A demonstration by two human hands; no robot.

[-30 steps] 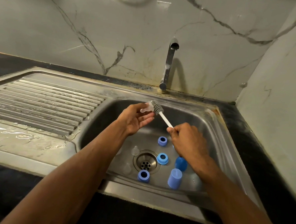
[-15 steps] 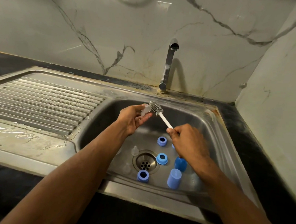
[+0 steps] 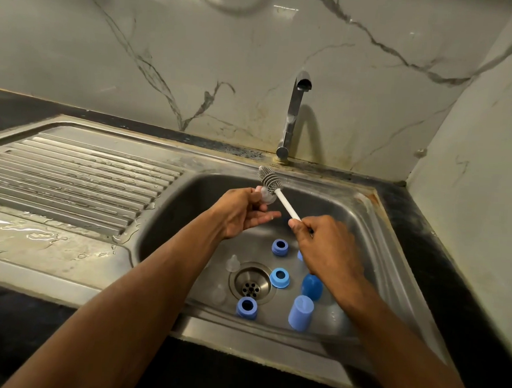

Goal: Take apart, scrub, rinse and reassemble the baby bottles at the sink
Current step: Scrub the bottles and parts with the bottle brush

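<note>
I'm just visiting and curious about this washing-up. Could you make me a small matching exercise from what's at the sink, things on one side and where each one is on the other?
Things:
1. brush
2. clear teat
3. tap
4. blue caps

Places:
A. on the sink floor, right of the drain
B. pinched in the left hand
C. handle gripped in the right hand
D. behind the sink, by the wall

Pairs: 1-C, 2-B, 3-D, 4-A

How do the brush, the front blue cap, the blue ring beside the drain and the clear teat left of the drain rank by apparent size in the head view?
1. brush
2. front blue cap
3. blue ring, though nearness flatters the cap
4. clear teat
</note>
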